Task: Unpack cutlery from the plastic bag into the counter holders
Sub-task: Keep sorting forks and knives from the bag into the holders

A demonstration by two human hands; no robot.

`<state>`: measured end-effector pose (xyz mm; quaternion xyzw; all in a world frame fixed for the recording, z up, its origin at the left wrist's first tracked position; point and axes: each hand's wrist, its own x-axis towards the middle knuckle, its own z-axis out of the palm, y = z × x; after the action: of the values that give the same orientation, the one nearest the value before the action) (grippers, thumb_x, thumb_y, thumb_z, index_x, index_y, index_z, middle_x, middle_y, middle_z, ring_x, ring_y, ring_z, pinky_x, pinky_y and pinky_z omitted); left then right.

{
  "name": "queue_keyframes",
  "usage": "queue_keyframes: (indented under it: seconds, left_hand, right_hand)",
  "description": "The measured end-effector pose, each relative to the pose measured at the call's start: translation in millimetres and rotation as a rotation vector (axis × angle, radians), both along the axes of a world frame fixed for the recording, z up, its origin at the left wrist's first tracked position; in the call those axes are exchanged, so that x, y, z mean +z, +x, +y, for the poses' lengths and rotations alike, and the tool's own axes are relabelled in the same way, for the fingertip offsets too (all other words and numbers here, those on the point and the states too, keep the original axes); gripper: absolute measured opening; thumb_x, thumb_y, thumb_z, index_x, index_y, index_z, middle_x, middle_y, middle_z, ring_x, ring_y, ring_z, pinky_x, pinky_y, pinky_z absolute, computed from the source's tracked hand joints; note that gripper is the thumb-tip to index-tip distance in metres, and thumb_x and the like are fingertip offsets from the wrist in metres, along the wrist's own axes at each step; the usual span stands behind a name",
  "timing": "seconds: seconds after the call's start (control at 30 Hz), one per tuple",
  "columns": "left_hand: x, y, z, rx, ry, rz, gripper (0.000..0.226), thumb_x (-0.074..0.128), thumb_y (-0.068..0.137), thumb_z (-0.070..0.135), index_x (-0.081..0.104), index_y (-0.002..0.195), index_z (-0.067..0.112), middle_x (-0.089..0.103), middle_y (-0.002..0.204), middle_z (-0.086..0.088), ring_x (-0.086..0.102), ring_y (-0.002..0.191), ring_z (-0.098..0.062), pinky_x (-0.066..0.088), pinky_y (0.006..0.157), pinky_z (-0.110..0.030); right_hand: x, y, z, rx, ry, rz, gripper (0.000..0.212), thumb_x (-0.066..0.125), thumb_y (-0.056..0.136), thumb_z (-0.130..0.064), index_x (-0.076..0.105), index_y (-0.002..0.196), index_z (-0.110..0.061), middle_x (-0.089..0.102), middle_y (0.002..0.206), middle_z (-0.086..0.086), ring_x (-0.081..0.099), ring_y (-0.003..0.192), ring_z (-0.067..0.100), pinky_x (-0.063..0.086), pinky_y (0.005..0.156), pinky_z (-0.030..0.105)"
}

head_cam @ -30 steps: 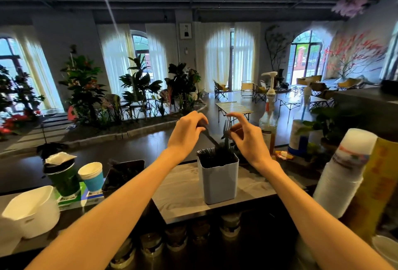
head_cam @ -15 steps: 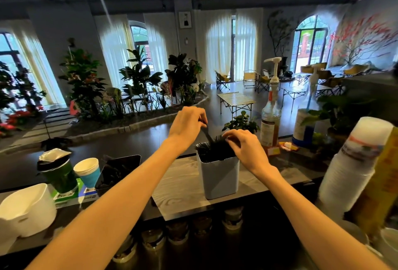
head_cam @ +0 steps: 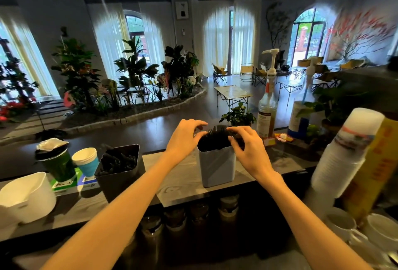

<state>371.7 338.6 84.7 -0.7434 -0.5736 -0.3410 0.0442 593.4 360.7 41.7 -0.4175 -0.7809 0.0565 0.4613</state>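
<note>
Black cutlery (head_cam: 217, 135) in the grey holder (head_cam: 216, 167) was clasped by curled left hand (head_cam: 184, 136) and right hand (head_cam: 249, 148) on the table (head_cam: 185, 180).

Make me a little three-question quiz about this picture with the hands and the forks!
1. True or false: both hands are at the top of the grey holder.
2. What colour is the cutlery bunched in that holder? A) black B) white C) red
3. Fill in: on the counter, the dark holder stands to the ____ of the grey one.

Key
1. True: the left hand and the right hand curl their fingers round the cutlery bunch.
2. A
3. left
</note>
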Motion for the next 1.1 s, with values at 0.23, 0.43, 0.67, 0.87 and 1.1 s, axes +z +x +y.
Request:
queue_keyframes:
  seconds: [0.23,0.43,0.67,0.87,1.1]
  left_hand:
    - [-60,-3,-121,-0.025,-0.190,-0.343,0.010,0.067,0.095,0.016,0.073,0.102,0.021,0.072,0.094,0.010,0.064,0.084,-0.003,0.051,0.073,-0.014]
    - [-185,-10,-235,0.063,-0.579,-0.502,0.009,0.066,0.095,0.018,0.074,0.099,0.019,0.075,0.081,0.005,0.071,0.069,-0.010,0.058,0.067,-0.023]
    - [-312,-2,-354,0.186,-0.939,-0.708,0.019,0.063,0.095,0.007,0.070,0.084,0.021,0.070,0.073,0.006,0.065,0.064,-0.002,0.060,0.068,-0.034]
    - [-362,12,-404,0.406,-1.030,-0.618,0.028,0.056,0.100,0.015,0.060,0.127,0.008,0.069,0.116,-0.007,0.061,0.094,-0.010,0.040,0.071,-0.006]
    - [-364,15,-401,0.465,-1.009,-0.688,0.032,0.047,0.103,0.010,0.054,0.134,0.013,0.066,0.116,-0.006,0.063,0.104,-0.020,0.047,0.087,-0.023]
  right_hand:
    - [-68,-12,-98,0.026,-0.241,0.283,0.010,0.065,0.098,-0.023,0.069,0.107,-0.024,0.069,0.099,-0.011,0.066,0.091,0.003,0.055,0.079,0.021]
    - [-174,-32,-216,0.229,-0.720,0.287,0.009,0.066,0.097,-0.017,0.072,0.098,-0.023,0.075,0.084,-0.011,0.073,0.083,0.006,0.059,0.078,0.025]
    - [-265,-45,-333,0.383,-1.163,-0.090,0.008,0.064,0.098,-0.019,0.072,0.099,-0.019,0.077,0.081,-0.002,0.074,0.074,0.009,0.061,0.076,0.034]
    - [-327,-48,-361,0.189,-1.097,-0.666,0.026,0.058,0.093,-0.021,0.063,0.114,-0.007,0.067,0.112,0.011,0.063,0.106,0.029,0.050,0.084,0.037]
    - [-347,-72,-369,-0.026,-1.025,-0.764,0.098,0.069,0.079,-0.063,0.031,0.150,-0.006,0.044,0.146,0.012,0.044,0.135,0.031,0.035,0.112,0.036]
